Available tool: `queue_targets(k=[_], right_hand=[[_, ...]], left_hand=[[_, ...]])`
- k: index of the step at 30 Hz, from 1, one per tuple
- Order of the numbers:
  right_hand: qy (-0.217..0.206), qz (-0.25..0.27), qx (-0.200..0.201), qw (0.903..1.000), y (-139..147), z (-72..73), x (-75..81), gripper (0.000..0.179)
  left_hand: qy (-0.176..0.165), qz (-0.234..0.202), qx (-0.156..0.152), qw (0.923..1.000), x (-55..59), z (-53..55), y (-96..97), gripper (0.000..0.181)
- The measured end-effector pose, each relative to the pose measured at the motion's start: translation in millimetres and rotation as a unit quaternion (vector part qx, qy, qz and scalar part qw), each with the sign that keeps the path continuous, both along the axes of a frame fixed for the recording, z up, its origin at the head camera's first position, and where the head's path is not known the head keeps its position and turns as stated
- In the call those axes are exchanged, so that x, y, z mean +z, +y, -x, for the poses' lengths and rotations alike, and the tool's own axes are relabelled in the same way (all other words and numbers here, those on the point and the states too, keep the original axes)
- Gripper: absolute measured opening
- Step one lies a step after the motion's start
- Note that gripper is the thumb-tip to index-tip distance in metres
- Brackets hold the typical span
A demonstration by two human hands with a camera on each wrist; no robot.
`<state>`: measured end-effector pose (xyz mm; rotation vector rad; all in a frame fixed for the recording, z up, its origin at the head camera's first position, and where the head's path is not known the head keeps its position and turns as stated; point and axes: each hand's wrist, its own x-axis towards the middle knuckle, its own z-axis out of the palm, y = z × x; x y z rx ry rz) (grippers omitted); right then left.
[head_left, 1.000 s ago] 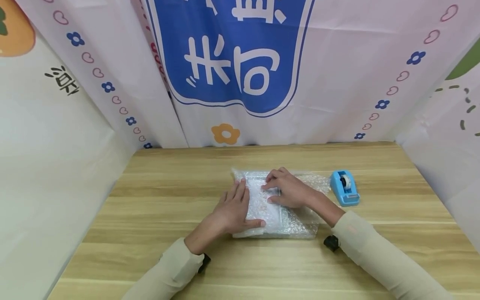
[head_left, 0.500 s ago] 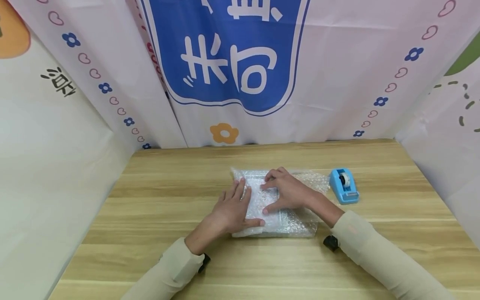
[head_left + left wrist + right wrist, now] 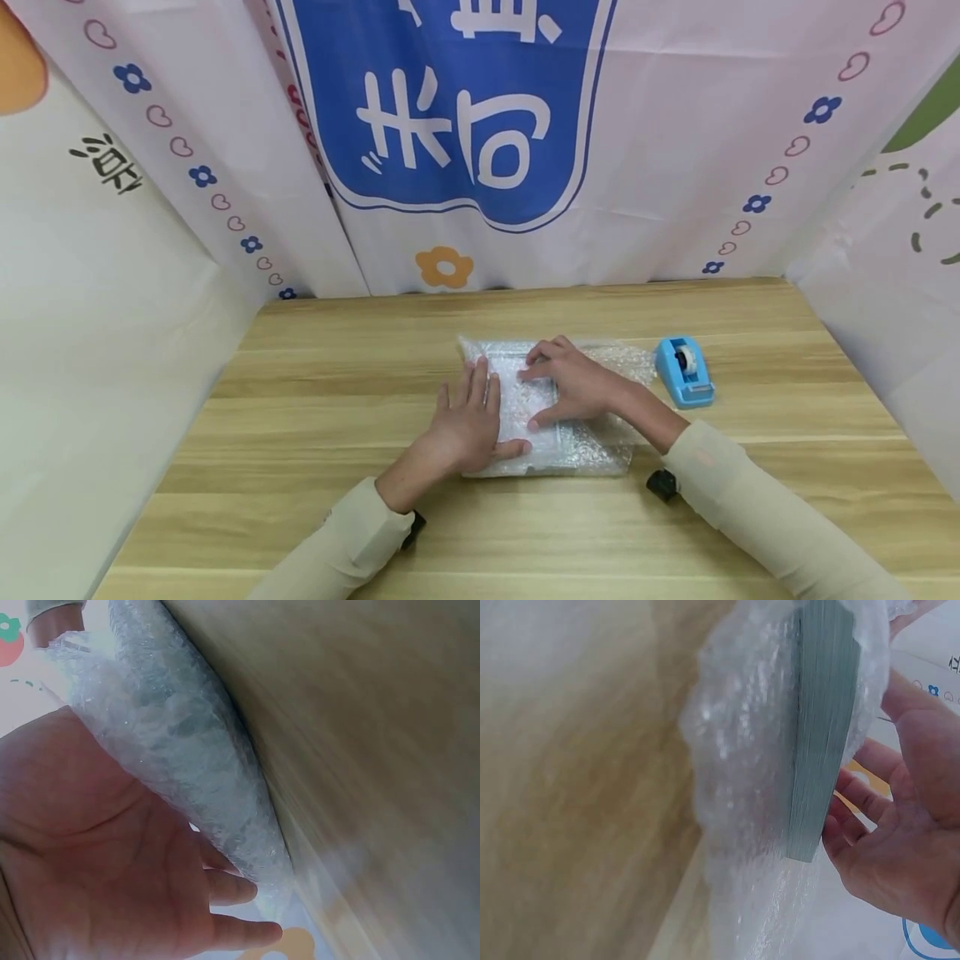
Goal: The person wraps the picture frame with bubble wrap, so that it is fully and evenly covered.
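A flat rectangular slab lies partly wrapped in clear bubble wrap (image 3: 525, 392) in the middle of the table. Its grey-green edge (image 3: 825, 735) shows bare in the right wrist view. My left hand (image 3: 468, 429) rests on the left side of the wrap, fingers straight and thumb spread toward the right. My right hand (image 3: 573, 383) arches over the right side; its bent fingertips and thumb touch the top, well apart from each other. In the left wrist view, puffed bubble wrap (image 3: 187, 750) stands beside the left palm.
A blue tape dispenser (image 3: 684, 372) with a white roll stands just right of the wrap. Loose bubble wrap (image 3: 603, 450) spreads out under the right forearm. Printed cloth (image 3: 660, 167) hangs behind the wooden table (image 3: 315, 400).
The right thumb has slid toward the front edge, away from its fingers. The left hand has turned slightly, its fingers pointing more toward the back. The bubble wrap stays in place.
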<state>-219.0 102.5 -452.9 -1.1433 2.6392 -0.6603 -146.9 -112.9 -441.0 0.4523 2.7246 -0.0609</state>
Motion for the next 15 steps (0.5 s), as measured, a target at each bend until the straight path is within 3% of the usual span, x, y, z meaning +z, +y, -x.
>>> queue_targets(k=[4, 7, 12, 15], right_hand=[[-0.014, -0.004, 0.005, 0.9999, 2, -2.0, 1.6, 0.092], [-0.02, -0.007, 0.003, 0.9998, 2, -2.7, 2.4, 0.094], [-0.022, -0.011, 0.004, 0.9997, 1, -2.1, 2.0, 0.093], [-0.022, -0.014, 0.004, 0.9997, 2, -1.9, 2.7, 0.091]], left_hand=[[-0.008, -0.017, -0.008, 0.9998, 0.1, 1.5, -2.8, 0.113], [-0.024, -0.063, -0.016, 0.9976, 0.0, 4.4, -9.7, 0.113], [-0.051, -0.169, -0.041, 0.9834, 3.4, 8.1, -32.5, 0.107], [-0.064, -0.204, -0.051, 0.9755, 4.1, 9.3, -44.5, 0.105]])
